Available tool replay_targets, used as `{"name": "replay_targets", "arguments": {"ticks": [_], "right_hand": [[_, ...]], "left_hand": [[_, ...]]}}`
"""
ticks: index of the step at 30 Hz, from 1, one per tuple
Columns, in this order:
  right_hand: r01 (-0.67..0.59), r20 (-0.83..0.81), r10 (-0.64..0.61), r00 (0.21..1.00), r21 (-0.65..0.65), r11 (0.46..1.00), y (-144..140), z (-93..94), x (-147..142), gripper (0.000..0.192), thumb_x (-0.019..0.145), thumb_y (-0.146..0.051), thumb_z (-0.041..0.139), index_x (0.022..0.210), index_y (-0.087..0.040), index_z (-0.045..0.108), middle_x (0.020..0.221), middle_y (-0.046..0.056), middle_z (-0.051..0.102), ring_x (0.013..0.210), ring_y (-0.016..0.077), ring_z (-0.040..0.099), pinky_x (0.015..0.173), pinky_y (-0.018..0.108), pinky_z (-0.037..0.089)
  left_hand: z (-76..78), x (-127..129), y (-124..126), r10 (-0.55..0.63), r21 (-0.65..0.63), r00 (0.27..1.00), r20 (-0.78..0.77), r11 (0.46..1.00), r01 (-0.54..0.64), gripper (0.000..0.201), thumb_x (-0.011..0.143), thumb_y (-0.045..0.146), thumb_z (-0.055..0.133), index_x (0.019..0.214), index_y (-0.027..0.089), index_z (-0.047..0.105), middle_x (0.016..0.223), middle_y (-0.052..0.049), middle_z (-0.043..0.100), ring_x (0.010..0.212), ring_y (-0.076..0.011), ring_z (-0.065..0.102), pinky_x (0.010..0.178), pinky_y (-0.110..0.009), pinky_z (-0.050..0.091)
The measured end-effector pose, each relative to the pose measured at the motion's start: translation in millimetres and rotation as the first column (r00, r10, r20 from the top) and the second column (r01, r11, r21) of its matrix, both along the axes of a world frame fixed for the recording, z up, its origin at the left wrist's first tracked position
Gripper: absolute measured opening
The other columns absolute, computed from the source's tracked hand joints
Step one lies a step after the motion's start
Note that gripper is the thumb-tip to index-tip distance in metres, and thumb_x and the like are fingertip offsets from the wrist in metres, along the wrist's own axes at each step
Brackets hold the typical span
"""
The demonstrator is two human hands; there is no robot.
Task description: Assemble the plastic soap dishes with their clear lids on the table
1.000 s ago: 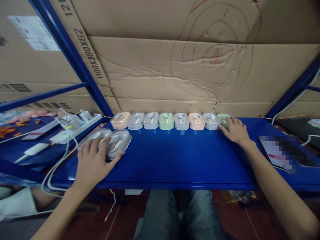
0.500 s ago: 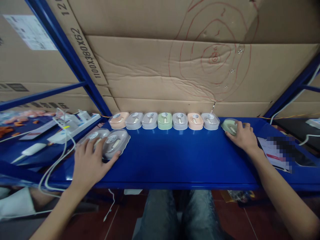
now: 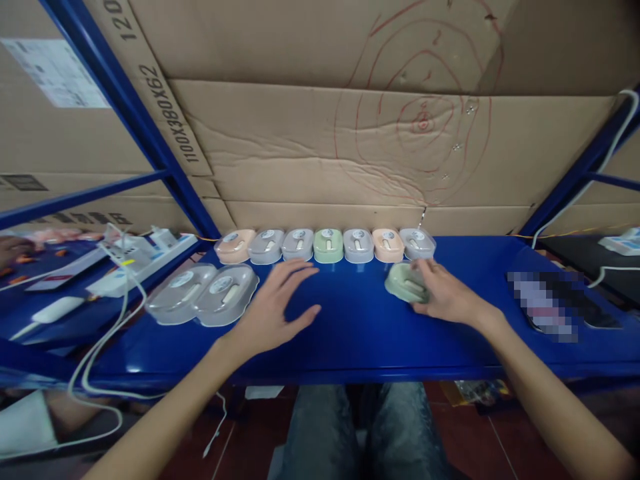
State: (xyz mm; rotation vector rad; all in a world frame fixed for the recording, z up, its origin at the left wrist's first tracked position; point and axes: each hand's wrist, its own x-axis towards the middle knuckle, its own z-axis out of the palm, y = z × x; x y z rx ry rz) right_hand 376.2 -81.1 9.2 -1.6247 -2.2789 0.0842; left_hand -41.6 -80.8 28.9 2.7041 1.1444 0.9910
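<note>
My right hand [image 3: 445, 293] grips a pale green computer mouse [image 3: 404, 283] and holds it low over the blue shelf [image 3: 350, 340], in front of the right end of a row of several mice [image 3: 327, 245] in peach, grey and green along the back. My left hand [image 3: 275, 307] hovers open over the middle of the shelf, fingers spread, holding nothing. To its left lie two clear plastic blister trays [image 3: 203, 293] side by side, each with a grey mouse inside.
Cardboard boxes [image 3: 350, 133] form the wall behind the row. White power strips and cables [image 3: 130, 257] lie on the left shelf. A blurred flat item [image 3: 547, 300] rests at the right. Blue rack posts [image 3: 125, 107] frame both sides. My knees show below the shelf edge.
My right hand has pulled the green mouse from the row's right end toward the middle front. My left hand has left the two trays and moved right, over the shelf's centre.
</note>
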Motion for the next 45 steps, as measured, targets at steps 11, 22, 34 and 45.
{"name": "replay_targets", "arguments": {"ticks": [11, 22, 34, 45], "right_hand": [[-0.597, -0.389, 0.556, 0.735, 0.02, 0.802, 65.3, 0.3, -86.2, 0.067, 0.08, -0.033, 0.088, 0.139, -0.03, 0.059, 0.147, 0.007, 0.067, 0.133, 0.0314, 0.066, 0.115, 0.05, 0.053], [-0.528, -0.605, 0.433, 0.669, 0.024, 0.849, 70.1, -31.7, -77.2, 0.096, 0.072, -0.046, 0.099, 0.154, -0.027, 0.051, 0.156, 0.014, 0.062, 0.141, 0.0359, 0.064, 0.122, 0.057, 0.05], [-0.479, -0.61, 0.403, 0.682, 0.044, 0.877, 74.4, -38.6, -76.8, 0.096, 0.067, -0.052, 0.102, 0.149, -0.026, 0.058, 0.151, 0.015, 0.067, 0.137, 0.0392, 0.067, 0.118, 0.061, 0.054], [-0.479, -0.64, 0.37, 0.673, 0.004, 0.878, 75.9, -38.0, -76.2, 0.09, 0.071, -0.051, 0.099, 0.148, -0.025, 0.062, 0.147, 0.013, 0.07, 0.134, 0.0376, 0.069, 0.116, 0.061, 0.055]], "left_hand": [[-38.9, 84.7, 85.3, -0.315, -0.258, 0.928, 0.197, 0.897, 0.359, 0.084, 0.084, 0.061, 0.09, 0.152, 0.029, 0.053, 0.151, -0.012, 0.063, 0.141, -0.0366, 0.061, 0.12, -0.057, 0.049], [-43.8, 71.0, 85.9, -0.351, -0.274, 0.922, 0.166, 0.881, 0.385, 0.096, 0.082, 0.049, 0.089, 0.164, 0.034, 0.04, 0.16, -0.012, 0.054, 0.148, -0.038, 0.054, 0.124, -0.061, 0.047], [-44.3, 69.7, 87.0, -0.279, -0.338, 0.935, 0.219, 0.877, 0.341, 0.106, 0.074, 0.052, 0.096, 0.163, 0.033, 0.043, 0.16, -0.013, 0.058, 0.144, -0.0426, 0.058, 0.122, -0.066, 0.045], [-45.6, 69.5, 88.2, -0.232, -0.362, 0.96, 0.155, 0.891, 0.274, 0.116, 0.07, 0.053, 0.098, 0.166, 0.029, 0.039, 0.165, -0.016, 0.053, 0.151, -0.0453, 0.05, 0.125, -0.069, 0.041]]}}
